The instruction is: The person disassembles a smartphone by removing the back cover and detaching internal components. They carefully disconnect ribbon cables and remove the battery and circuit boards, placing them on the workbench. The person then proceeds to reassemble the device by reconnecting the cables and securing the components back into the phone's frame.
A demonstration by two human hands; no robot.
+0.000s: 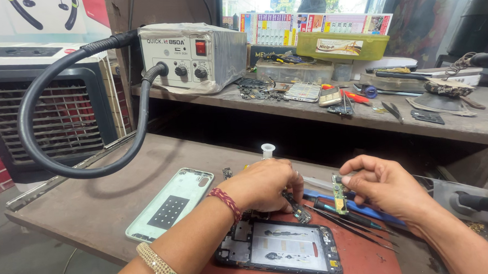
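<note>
An opened black phone body point(284, 247) lies face down on a red mat point(364, 260) at the bench's near edge. My left hand point(265, 182) rests over its top end, fingers closed on a small dark part point(297, 208) beside the frame. My right hand point(386, 185) pinches a narrow green circuit board point(339, 193) upright between thumb and fingers, just right of the left hand. The phone's pale green back cover point(170, 203) lies inside-up to the left of the mat.
Tweezers point(357, 228) and a blue-handled tool point(368, 208) lie under my right hand. A small white bottle point(267, 151) stands behind my left hand. A grey hot-air station point(191, 57) with a looping black hose point(45, 118) sits on the cluttered upper shelf point(473, 121).
</note>
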